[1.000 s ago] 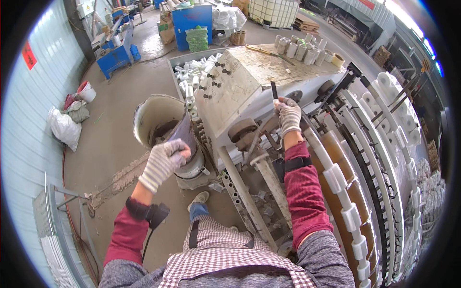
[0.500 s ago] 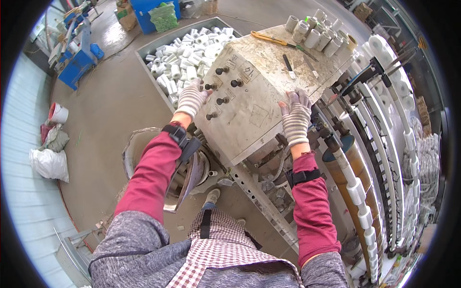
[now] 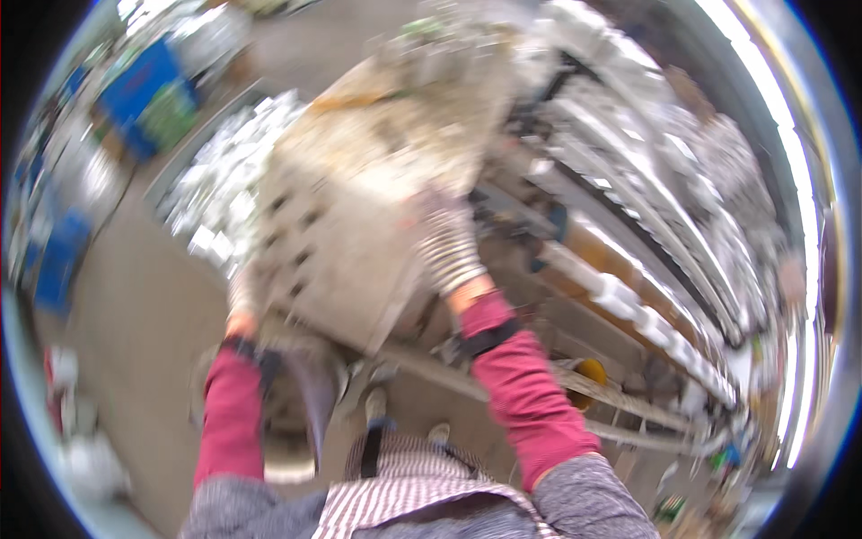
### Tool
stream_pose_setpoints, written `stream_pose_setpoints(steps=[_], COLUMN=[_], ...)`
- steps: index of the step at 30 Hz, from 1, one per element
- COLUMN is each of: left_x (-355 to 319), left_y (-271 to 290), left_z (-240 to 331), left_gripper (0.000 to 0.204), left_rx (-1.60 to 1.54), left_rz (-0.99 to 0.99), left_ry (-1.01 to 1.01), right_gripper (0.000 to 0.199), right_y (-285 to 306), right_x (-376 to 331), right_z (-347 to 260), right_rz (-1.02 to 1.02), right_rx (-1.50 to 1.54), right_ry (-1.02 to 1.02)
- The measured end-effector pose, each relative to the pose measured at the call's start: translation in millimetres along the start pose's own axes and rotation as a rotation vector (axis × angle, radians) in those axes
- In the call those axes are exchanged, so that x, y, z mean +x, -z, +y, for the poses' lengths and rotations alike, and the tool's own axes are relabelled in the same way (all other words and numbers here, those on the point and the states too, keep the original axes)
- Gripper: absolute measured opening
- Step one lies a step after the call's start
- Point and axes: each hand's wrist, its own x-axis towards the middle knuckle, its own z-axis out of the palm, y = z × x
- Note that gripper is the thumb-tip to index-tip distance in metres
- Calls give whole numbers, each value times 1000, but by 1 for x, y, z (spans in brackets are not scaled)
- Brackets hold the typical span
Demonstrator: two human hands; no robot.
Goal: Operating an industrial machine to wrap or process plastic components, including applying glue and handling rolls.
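Honestly it's blurry, but both gloved hands lie flat on the dusty grey panel [image 3: 359, 225] over the machine, left hand [image 3: 241, 296] at its near-left edge, right hand [image 3: 446, 238] mid-panel, seemingly steadying it, gripping nothing.

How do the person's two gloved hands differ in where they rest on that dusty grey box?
The right hand lies flat on top of the grey box, farther up. The left hand sits lower, at the box's near left edge, and looks smaller and more blurred. Both wear pale knit gloves over red sleeves, and both touch the box.
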Motion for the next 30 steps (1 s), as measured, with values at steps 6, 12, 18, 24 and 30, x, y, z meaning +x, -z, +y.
stream_pose_setpoints(steps=[6,12,18,24,30], left_x=[3,58,114,181,229], left_y=[12,53,18,-84,-168], left_z=[13,112,368,574,644], left_gripper=[34,50,73,94,64], left_rx=[112,-493,-142,135,375], left_rz=[-163,239,111,-10,-600], left_ry=[522,35,-593,-954,-817], right_gripper=[45,34,32,86,71], right_y=[4,35,203,346,350], right_x=[-11,-37,-32,13,44], right_z=[-27,-103,-171,-224,-239], right_rz=[-70,250,662,891,739], right_rx=[-1384,24,564,645,785], right_ry=[467,35,14,18,276])
